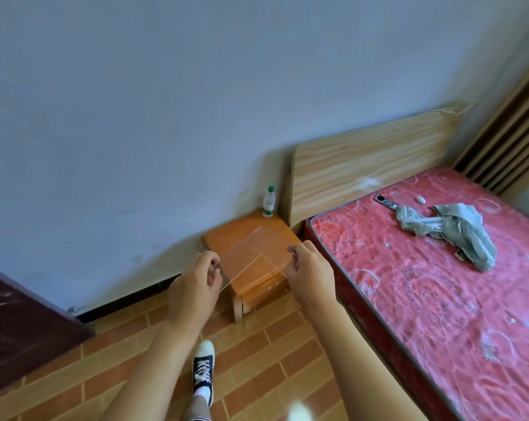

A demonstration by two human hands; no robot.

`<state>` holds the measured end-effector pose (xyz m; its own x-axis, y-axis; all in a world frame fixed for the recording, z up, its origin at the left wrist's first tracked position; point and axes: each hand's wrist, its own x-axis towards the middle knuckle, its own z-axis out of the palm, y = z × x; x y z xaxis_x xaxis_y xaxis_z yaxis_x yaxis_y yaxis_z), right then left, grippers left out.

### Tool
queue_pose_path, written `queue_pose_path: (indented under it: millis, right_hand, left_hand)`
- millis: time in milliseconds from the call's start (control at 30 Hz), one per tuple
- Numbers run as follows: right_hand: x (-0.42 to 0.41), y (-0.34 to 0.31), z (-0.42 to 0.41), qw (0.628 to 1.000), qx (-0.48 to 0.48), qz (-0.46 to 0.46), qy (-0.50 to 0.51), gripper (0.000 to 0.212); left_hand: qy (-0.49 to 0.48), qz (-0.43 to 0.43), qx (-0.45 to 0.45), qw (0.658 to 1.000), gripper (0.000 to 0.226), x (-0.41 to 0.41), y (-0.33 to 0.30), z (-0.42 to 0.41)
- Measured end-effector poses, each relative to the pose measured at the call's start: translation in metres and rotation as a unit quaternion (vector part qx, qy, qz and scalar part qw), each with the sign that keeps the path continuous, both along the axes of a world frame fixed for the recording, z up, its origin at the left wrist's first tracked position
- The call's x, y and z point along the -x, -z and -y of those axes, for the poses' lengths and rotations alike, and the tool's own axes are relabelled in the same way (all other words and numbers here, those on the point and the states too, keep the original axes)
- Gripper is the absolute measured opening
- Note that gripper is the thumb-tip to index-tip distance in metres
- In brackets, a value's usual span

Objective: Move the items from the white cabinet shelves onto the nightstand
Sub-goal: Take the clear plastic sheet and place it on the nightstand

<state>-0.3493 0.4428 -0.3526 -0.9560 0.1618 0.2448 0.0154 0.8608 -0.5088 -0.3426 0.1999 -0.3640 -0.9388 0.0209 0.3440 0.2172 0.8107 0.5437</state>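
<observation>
Your fingers (214, 262) on both sides are curled, pinching a clear plastic box (251, 256): your left hand (193, 287) grips its left edge, your right hand (310, 271) its right. It looks empty and hangs just above the orange nightstand (226, 238), where a green-capped water bottle (268, 202) stands upright at the back corner. To the right, a grey cloth (451, 229) lies on the red bed (424, 299).

Soft, even daylight, wide-angle view.
The wall (166, 101) is lit flat with faint shadows; edges bow outward, the headboard (375, 165) bears a pale glare, and a blurred bright spot sits bottom centre.
</observation>
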Motion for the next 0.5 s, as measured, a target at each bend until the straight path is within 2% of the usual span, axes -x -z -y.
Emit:
queue_pose_path:
  millis: [500]
  right_hand:
    - [0.21, 0.014, 0.041, 0.997, -0.028, 0.026, 0.064, 0.027]
  left_hand:
    - [0.076, 0.05, -0.012, 0.996, 0.018, 0.244, 0.026, 0.039]
